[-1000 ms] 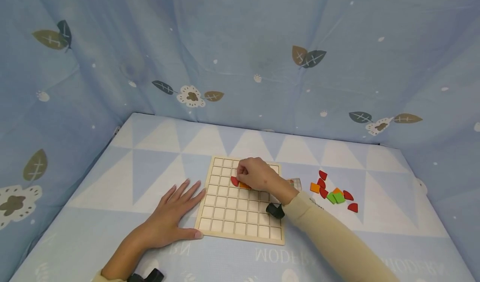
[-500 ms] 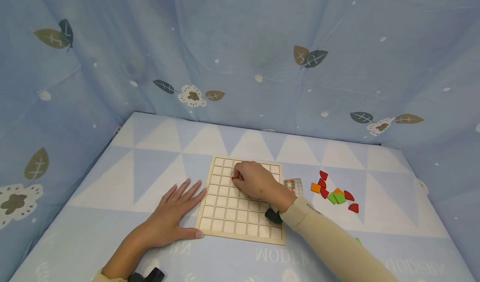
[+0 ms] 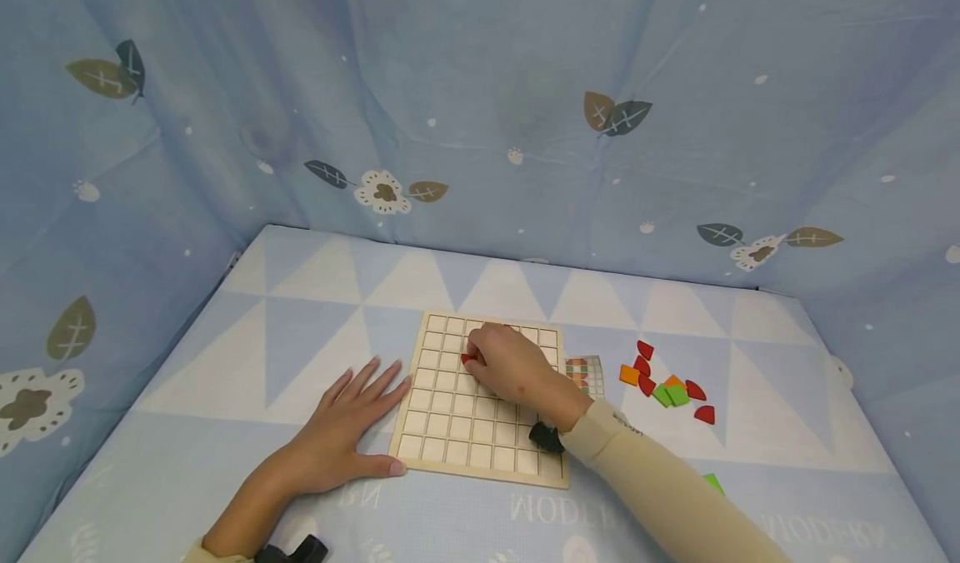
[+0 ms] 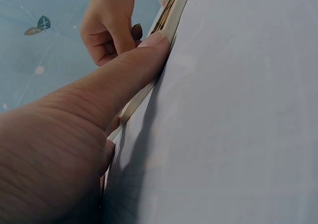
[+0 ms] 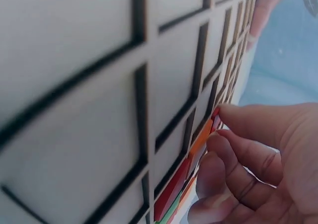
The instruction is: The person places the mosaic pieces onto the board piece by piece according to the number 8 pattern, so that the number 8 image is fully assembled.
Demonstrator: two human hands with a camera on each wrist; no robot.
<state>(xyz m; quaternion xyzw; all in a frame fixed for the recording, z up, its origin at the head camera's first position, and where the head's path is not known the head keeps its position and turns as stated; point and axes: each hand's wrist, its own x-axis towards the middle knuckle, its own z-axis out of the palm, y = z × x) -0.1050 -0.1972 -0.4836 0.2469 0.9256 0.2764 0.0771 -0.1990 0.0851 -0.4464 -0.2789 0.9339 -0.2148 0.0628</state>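
A wooden grid board point(image 3: 450, 405) lies on the table. My left hand point(image 3: 341, 434) is spread flat at its left side, thumb on the near left corner; in the left wrist view, that thumb point(image 4: 134, 60) lies against the board's edge point(image 4: 134, 102). Over the board's upper part, my right hand point(image 3: 517, 367) pinches a red piece point(image 3: 466, 358) at its fingertips. From the right wrist, the right hand point(image 5: 258, 159) has its thumb on the red piece point(image 5: 215, 112), beside an orange piece point(image 5: 201, 137), with another red piece point(image 5: 171, 191) and a green one point(image 5: 170, 211) in cells nearer the camera.
Right of the board lies a patterned card point(image 3: 587, 375), partly behind the right wrist. Farther right are scattered red point(image 3: 704, 415), orange point(image 3: 629, 375) and green pieces point(image 3: 677, 395). Another green piece point(image 3: 713, 483) lies by the right sleeve. A patterned curtain point(image 3: 480, 130) stands behind the table.
My right hand has shifted slightly down and left, covering the orange piece and part of the red one. More of the card and a green piece by the sleeve show. The left hand stays still.
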